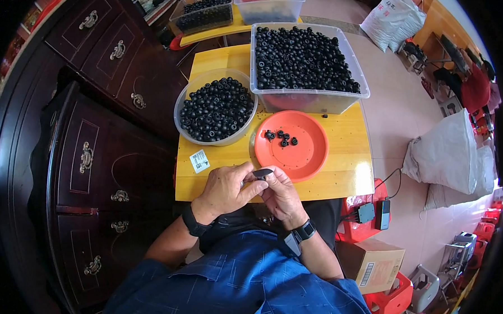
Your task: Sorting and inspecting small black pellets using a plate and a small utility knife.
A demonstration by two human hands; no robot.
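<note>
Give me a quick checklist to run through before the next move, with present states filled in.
1. Dark piece held: ok, at the right hand's fingertips.
2. Left hand gripping it too: cannot tell; its fingertips meet it closely.
3. Plate on the table: ok, just beyond the hands.
4. Black parts within the plate: ok, a small cluster.
5. Tub stocked: ok, heaped with black parts, left of the plate.
6. No strays on the table: not ok; a loose part lies beside the bin.
</note>
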